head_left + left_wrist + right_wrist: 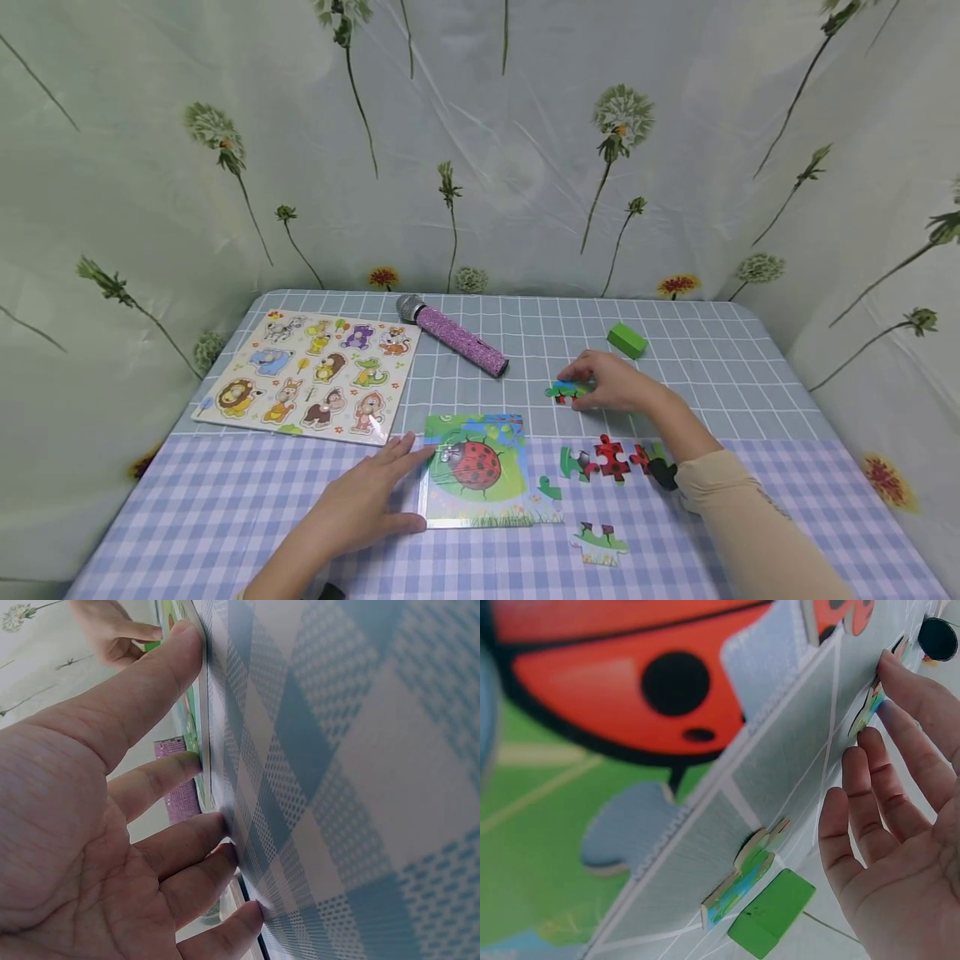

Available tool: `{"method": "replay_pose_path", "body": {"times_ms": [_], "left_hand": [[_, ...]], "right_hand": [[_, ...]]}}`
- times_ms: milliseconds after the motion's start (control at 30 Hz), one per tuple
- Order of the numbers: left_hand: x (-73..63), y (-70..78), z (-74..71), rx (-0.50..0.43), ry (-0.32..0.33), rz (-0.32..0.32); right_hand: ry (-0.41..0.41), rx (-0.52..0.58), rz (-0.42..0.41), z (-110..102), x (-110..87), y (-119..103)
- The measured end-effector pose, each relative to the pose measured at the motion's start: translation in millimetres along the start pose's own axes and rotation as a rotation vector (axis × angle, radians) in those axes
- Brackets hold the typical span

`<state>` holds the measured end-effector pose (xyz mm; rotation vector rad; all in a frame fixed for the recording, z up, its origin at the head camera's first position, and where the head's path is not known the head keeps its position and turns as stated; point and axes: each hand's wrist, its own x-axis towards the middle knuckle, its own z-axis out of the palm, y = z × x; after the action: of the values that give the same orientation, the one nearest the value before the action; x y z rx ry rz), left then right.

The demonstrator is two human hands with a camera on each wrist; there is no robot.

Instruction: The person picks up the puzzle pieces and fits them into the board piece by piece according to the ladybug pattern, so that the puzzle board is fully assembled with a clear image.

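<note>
And there's the right hand (618,385), right of centre in the head view, pinching a puzzle piece (567,389) between thumb and fingers! Left of lower centre, the left hand (360,498) spreads its fingers, touching the left side of the ladybug board (444,504).
</note>
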<state>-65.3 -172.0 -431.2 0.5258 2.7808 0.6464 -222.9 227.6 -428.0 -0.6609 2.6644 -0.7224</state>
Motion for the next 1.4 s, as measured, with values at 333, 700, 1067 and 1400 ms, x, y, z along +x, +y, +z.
{"method": "replay_pose_path", "body": {"times_ms": [333, 700, 1067, 1400], "left_hand": [[1.7, 0.1, -0.1, -0.022, -0.02, -0.022], [1.6, 0.4, -0.6, -0.023, -0.022, -0.02], [1.2, 0.0, 0.5, -0.018, -0.014, -0.025], [1.4, 0.0, 1.0, -0.014, -0.01, -0.027]], "right_hand": [[0.001, -0.032, -0.017, -1.8, 0.0, -1.9], [-0.013, -0.057, -0.023, -1.5, 1.8, -2.2], [-0.008, -0.063, -0.037, -2.6, -0.1, -3.4], [0.002, -0.064, -0.031, 0.1, 0.0, 1.0]]}}
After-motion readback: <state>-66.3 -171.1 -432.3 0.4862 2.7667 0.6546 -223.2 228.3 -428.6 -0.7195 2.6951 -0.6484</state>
